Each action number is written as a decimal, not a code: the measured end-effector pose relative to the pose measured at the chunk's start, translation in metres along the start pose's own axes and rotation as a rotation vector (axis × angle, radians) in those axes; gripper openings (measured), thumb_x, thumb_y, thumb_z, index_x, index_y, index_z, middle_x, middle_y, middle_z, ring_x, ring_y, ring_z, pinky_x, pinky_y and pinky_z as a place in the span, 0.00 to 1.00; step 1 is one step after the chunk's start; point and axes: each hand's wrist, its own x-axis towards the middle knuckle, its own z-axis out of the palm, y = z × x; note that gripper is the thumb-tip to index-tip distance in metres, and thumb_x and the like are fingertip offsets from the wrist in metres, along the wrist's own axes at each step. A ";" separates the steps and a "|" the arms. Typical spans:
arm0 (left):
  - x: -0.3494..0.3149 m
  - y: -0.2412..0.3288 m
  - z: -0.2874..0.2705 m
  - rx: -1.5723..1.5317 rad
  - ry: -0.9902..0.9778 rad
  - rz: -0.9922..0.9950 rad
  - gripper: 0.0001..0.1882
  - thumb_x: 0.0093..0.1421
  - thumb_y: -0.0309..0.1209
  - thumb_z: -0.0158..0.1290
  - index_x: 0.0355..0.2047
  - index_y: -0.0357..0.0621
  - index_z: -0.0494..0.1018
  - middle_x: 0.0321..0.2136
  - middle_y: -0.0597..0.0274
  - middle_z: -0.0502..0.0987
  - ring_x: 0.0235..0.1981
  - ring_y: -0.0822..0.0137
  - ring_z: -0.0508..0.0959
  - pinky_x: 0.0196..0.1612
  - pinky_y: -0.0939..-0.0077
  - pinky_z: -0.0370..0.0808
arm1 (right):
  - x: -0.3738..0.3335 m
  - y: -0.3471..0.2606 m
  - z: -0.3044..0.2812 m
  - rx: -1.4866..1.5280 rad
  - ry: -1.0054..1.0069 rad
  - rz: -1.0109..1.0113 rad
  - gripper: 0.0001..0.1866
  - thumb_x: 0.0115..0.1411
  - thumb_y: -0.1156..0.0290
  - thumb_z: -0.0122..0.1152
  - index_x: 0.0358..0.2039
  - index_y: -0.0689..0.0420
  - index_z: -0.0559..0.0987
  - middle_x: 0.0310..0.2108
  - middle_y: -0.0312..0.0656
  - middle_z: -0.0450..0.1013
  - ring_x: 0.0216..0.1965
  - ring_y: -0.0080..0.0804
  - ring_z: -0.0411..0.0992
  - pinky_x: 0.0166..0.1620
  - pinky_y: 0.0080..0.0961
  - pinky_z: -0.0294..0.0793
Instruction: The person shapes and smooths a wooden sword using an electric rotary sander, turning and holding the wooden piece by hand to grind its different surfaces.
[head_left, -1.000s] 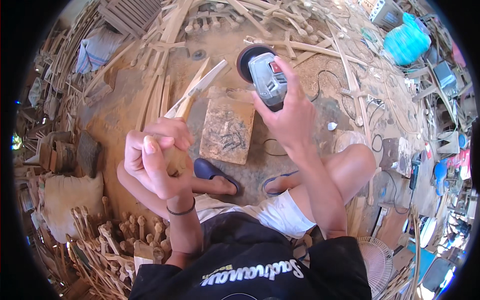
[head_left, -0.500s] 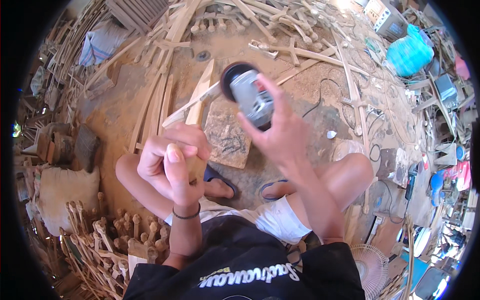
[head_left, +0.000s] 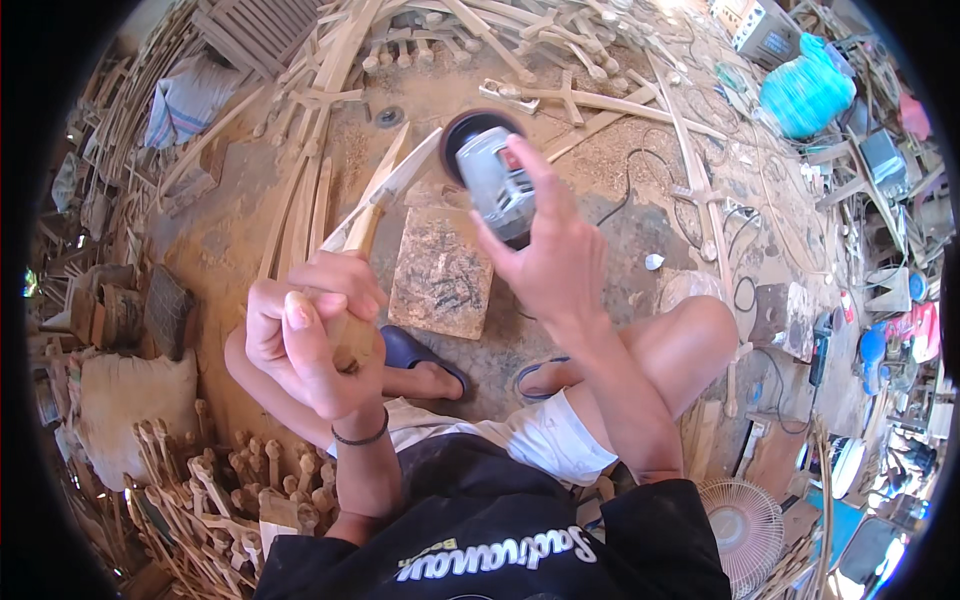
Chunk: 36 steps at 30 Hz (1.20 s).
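Observation:
My left hand (head_left: 305, 325) is wrapped round the thick end of a long, pointed piece of pale wood (head_left: 362, 232), its fingers closed and thumb pressed in. The wood slants up and away from me, with a lighter, blade-like strip reaching toward the disc. In my right hand (head_left: 560, 255) is a grey angle grinder (head_left: 497, 180), gripped round its body. Its dark round disc (head_left: 463, 135) is beside the far end of the wood; whether they touch I cannot tell. A worn, stained wooden block (head_left: 440, 275) lies on the floor between my hands.
Wooden swords with crossguards (head_left: 570, 98) and long sticks lie at the far side. At lower left stand several knobbed wooden pieces (head_left: 272, 450) near a stuffed sack (head_left: 135, 400). Cables (head_left: 630, 175) run along the floor to the right. A fan (head_left: 740, 530) stands at lower right.
The view has shifted slightly. My left hand with the wood has moved a little left and down; the grinder stays close to the wood's far end. Both grips are unchanged.

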 end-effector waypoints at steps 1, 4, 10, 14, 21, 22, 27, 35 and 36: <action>0.000 0.000 0.000 0.002 0.001 0.001 0.09 0.75 0.27 0.47 0.36 0.37 0.72 0.23 0.49 0.78 0.23 0.60 0.76 0.31 0.62 0.72 | 0.003 0.002 -0.002 -0.023 0.048 -0.005 0.47 0.62 0.51 0.79 0.78 0.31 0.64 0.41 0.61 0.81 0.33 0.62 0.85 0.33 0.52 0.85; -0.001 -0.001 -0.001 0.023 0.000 -0.003 0.09 0.75 0.27 0.47 0.35 0.37 0.72 0.22 0.49 0.78 0.23 0.60 0.76 0.31 0.62 0.73 | 0.001 -0.003 -0.010 0.007 0.004 0.072 0.44 0.62 0.57 0.80 0.76 0.43 0.68 0.58 0.48 0.84 0.51 0.53 0.86 0.49 0.46 0.87; -0.003 -0.001 -0.001 0.045 -0.050 0.007 0.09 0.75 0.27 0.46 0.36 0.37 0.72 0.22 0.49 0.78 0.22 0.60 0.75 0.32 0.61 0.73 | -0.001 -0.009 0.002 -0.004 -0.099 0.041 0.44 0.63 0.52 0.79 0.76 0.41 0.69 0.58 0.48 0.84 0.51 0.54 0.87 0.49 0.45 0.87; 0.001 0.011 -0.003 0.106 0.012 -0.021 0.10 0.74 0.30 0.45 0.35 0.40 0.68 0.22 0.52 0.73 0.23 0.60 0.73 0.33 0.60 0.72 | 0.013 0.014 -0.009 0.026 -0.034 0.185 0.43 0.63 0.51 0.79 0.75 0.40 0.69 0.60 0.51 0.83 0.51 0.55 0.87 0.50 0.46 0.87; 0.000 -0.003 -0.009 -0.098 0.196 0.125 0.24 0.71 0.41 0.55 0.58 0.34 0.69 0.48 0.49 0.75 0.50 0.50 0.79 0.61 0.52 0.75 | 0.013 0.017 -0.023 0.168 0.136 0.099 0.44 0.62 0.55 0.81 0.75 0.41 0.68 0.56 0.49 0.85 0.48 0.56 0.87 0.49 0.47 0.86; -0.004 -0.004 -0.008 -0.091 0.201 0.126 0.24 0.71 0.41 0.55 0.58 0.34 0.69 0.48 0.49 0.75 0.50 0.50 0.79 0.61 0.52 0.75 | 0.011 0.015 -0.022 0.202 0.121 0.108 0.44 0.62 0.55 0.81 0.75 0.41 0.68 0.56 0.49 0.85 0.49 0.56 0.87 0.50 0.47 0.85; -0.022 -0.009 -0.022 0.417 0.166 0.114 0.43 0.68 0.45 0.66 0.74 0.32 0.63 0.64 0.49 0.72 0.65 0.52 0.75 0.72 0.49 0.68 | 0.000 0.005 -0.013 0.282 0.048 0.105 0.45 0.61 0.57 0.82 0.75 0.43 0.67 0.58 0.51 0.83 0.51 0.58 0.86 0.51 0.47 0.86; -0.027 -0.020 -0.028 0.309 -0.077 0.176 0.13 0.58 0.25 0.69 0.39 0.39 0.76 0.36 0.51 0.79 0.39 0.60 0.80 0.47 0.53 0.83 | -0.011 -0.008 -0.005 0.251 -0.027 -0.034 0.45 0.62 0.55 0.80 0.77 0.40 0.67 0.59 0.49 0.83 0.49 0.56 0.87 0.48 0.47 0.87; -0.031 -0.020 -0.026 0.201 -0.074 0.089 0.14 0.57 0.22 0.69 0.39 0.38 0.76 0.33 0.52 0.80 0.35 0.61 0.81 0.45 0.55 0.83 | -0.013 -0.009 -0.003 0.249 -0.030 -0.034 0.45 0.62 0.55 0.80 0.77 0.40 0.67 0.59 0.49 0.83 0.49 0.56 0.87 0.48 0.47 0.87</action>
